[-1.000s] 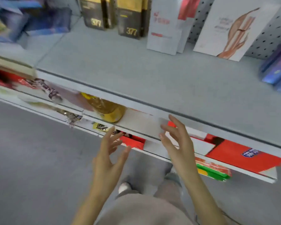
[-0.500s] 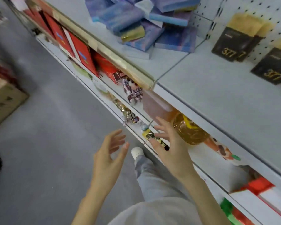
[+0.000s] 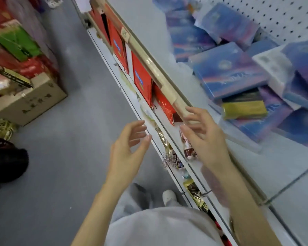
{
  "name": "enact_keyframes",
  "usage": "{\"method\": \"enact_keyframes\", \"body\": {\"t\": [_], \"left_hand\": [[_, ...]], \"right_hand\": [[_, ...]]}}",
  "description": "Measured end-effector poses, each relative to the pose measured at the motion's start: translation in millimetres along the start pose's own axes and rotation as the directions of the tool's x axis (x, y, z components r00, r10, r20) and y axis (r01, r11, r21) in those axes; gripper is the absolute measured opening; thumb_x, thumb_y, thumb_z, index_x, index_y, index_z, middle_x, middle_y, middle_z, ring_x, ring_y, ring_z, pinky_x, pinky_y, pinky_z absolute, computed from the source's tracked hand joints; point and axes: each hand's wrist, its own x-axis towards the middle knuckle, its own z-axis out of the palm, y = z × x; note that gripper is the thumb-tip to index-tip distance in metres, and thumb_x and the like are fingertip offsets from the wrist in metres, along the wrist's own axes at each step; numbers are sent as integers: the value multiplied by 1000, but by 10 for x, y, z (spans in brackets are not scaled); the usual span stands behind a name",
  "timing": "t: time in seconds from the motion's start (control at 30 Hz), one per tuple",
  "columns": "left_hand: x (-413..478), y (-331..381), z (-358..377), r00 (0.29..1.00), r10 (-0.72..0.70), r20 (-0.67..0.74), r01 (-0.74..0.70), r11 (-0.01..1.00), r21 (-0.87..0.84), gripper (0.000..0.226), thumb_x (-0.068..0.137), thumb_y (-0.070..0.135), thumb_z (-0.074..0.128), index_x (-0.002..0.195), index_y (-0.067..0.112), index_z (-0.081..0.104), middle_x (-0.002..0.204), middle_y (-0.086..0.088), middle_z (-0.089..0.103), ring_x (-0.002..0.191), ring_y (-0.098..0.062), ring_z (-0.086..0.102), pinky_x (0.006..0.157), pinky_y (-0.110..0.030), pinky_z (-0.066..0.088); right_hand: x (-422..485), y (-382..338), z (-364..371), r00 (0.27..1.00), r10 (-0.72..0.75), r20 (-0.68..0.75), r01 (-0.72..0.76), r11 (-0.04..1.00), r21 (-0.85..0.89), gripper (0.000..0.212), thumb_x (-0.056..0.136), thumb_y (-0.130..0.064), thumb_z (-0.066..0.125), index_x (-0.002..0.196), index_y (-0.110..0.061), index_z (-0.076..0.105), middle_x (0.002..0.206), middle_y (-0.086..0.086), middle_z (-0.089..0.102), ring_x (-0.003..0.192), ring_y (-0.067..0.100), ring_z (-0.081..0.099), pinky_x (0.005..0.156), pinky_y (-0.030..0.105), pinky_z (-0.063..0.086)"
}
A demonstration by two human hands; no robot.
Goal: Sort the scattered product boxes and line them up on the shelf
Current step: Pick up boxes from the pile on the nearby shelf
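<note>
the blue boxes [image 3: 228, 71] lay heaped on the shelf [image 3: 283, 167], just ahead and right of the right hand [image 3: 203, 137], which hovered at the shelf's front edge, fingers spread and empty; the left hand [image 3: 128, 148], loosely spread too, hung over the aisle floor [image 3: 69, 139], farther off

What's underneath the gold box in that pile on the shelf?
The gold box rests on a blue-purple box lying flat on the shelf. A dark box sits against its far edge. Whatever else lies directly beneath the gold box is covered.
</note>
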Motion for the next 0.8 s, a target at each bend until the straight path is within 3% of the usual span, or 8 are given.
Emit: {"method": "enact_keyframes", "body": {"t": [0.17,0.4,0.53,0.67,0.8], "left_hand": [[1012,-371,-549,999,-33,25,33,999,-7,30,87,19,65,107,39,56,104,20,65,94,2,63,83,-10,48],[2749,-426,-1524,999,50,10,-50,999,-6,30,87,13,66,106,34,57,102,14,67,89,3,63,76,-4,44],[3576,-307,-1564,987,107,123,-102,994,-42,27,89,15,63,109,30,56,103,15,65,88,6,62,74,-3,43],[4141,-279,-1248,946,134,295,-121,991,-61,29,86,25,67,112,32,56,105,13,65,92,-1,63,78,-11,47],[4564,-257,-869,907,146,395,-125,989,-78,31,80,30,64,110,35,56,105,12,65,91,0,63,76,-15,49]], "right_hand": [[978,-161,733,999,30,-21,-29,999,33,38,89,-21,66,120,-39,53,107,-14,63,89,4,63,81,26,53],[2132,-650,1609,971,82,-224,-56,991,123,36,88,-10,66,110,-37,56,102,-11,65,82,0,63,74,12,47],[2677,-793,1601,922,80,-380,-62,996,58,29,89,-11,64,113,-27,57,100,-17,62,84,-7,60,74,4,43],[3097,-566,1401,810,155,-565,-140,988,71,25,89,-11,64,110,-23,58,100,-11,63,83,-5,60,78,10,45],[3436,-318,1183,713,190,-675,-250,968,9,27,87,-10,66,107,-27,57,104,-4,63,94,14,60,88,26,46]]}}
